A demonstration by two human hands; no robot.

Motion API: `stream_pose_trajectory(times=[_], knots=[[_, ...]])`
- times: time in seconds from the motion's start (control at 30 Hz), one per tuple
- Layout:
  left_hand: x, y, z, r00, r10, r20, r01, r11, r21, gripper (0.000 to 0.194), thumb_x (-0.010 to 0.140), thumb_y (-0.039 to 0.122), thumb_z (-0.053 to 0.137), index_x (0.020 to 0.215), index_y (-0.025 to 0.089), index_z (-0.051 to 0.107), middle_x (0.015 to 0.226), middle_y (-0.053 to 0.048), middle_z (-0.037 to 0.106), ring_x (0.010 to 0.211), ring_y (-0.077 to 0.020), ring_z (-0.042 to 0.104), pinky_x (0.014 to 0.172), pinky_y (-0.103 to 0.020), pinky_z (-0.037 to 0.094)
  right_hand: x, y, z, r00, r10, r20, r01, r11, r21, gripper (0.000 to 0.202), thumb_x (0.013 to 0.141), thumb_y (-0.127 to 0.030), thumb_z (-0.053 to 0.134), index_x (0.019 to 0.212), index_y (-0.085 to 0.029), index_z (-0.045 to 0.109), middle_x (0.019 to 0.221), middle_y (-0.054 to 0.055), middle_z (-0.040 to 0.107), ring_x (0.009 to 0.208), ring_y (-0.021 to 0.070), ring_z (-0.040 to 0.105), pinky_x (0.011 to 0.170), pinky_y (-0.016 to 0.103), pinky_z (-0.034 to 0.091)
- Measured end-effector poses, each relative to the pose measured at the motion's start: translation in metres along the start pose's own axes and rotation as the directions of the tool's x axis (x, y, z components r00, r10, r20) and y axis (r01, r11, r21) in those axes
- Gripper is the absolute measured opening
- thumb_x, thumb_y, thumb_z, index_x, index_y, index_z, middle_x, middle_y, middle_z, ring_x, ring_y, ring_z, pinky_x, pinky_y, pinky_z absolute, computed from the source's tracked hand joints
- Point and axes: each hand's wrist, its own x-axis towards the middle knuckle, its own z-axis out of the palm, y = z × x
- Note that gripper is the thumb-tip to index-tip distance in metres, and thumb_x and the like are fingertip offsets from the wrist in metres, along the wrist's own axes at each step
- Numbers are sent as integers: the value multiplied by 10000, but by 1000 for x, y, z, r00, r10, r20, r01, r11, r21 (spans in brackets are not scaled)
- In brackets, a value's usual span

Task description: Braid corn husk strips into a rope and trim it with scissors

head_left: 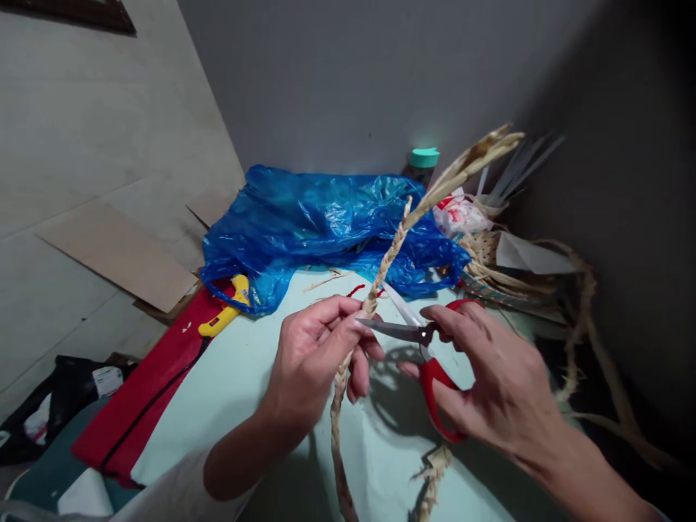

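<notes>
Near the middle of the view, my left hand (320, 348) pinches a braided cord of dry, tan plant fibre (392, 250) between thumb and fingers. The cord's loose, unbraided strands reach up to the right, and its lower part hangs down past my palm. My right hand (494, 370) grips red-handled scissors (424, 335) with fingers through the loops. Their blades are spread apart, with the tips at the braid just by my left fingertips. Another frayed braid end (435, 475) lies below the scissors on the table.
A crumpled blue plastic bag (326, 217) covers the table's back. A yellow-handled tool (225, 308) rests on a red strip (146, 384) at left. To the right stand a woven basket (483, 268) with fibre strands and a green-capped container (424, 157). Cardboard (125, 254) leans at left.
</notes>
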Motion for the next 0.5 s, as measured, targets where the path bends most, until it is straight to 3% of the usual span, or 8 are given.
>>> stream_pose_trajectory(times=[0.2,0.5], knots=[[-2,-1,13,998,-59,-24,61,994,90,187,809,277,604,671,151,613,520,2,605,310,-66,458,311,-172,351,-11,14,-3,996,-87,-16,84,988,-130,403,867,-280,537,1245,-149,490,850,84,593,698,201,566,592,302,437],[-5,-5,15,997,-65,-50,73,984,160,203,820,295,603,676,163,659,546,-9,626,341,-84,479,352,-207,381,-21,17,-1,991,-126,-48,118,984,-134,450,874,-275,558,1302,-163,476,836,71,630,691,185,602,569,283,437]])
